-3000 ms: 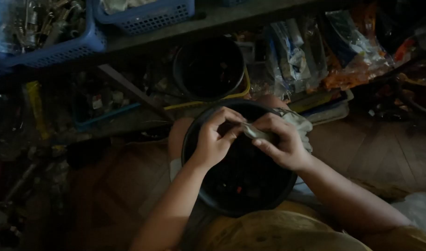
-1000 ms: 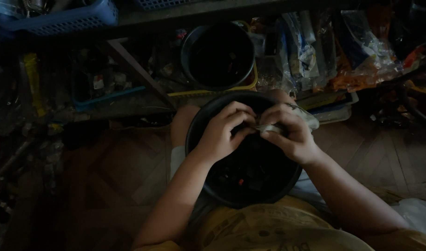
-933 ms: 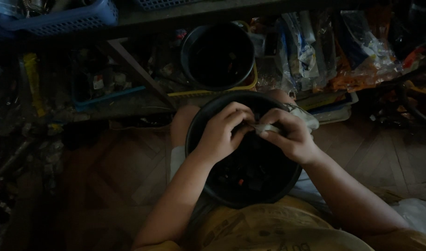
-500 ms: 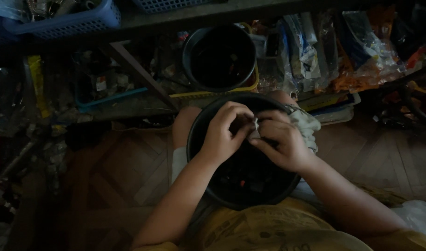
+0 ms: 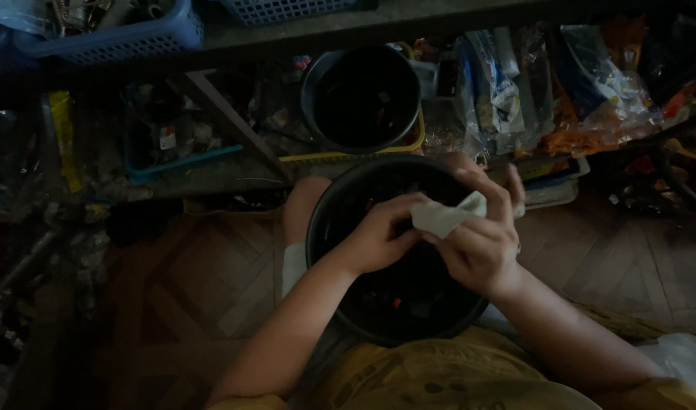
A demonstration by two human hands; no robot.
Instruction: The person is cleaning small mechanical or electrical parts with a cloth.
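Fingers (image 5: 408, 209) of the left hand (image 5: 378, 239) and right hand (image 5: 481, 243) are pinched together on a crumpled white cloth (image 5: 446, 216), held over a black bucket (image 5: 325, 228) on the lap. Small parts inside are lost in shadow.

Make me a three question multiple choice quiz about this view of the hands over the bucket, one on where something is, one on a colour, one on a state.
1. Where is the second black bucket?
A. beyond the lap bucket, under the shelf
B. on the blue basket
C. behind the person

2. What colour is the cloth?
A. red
B. white
C. black

3. How is the cloth held?
A. lying loose on the floor
B. hanging from the shelf
C. pinched between both hands

Answers: 1 A, it stands further from the person, below the shelf edge. 2 B, it shows pale white against the dark bucket. 3 C, the left hand and right hand both grip it.
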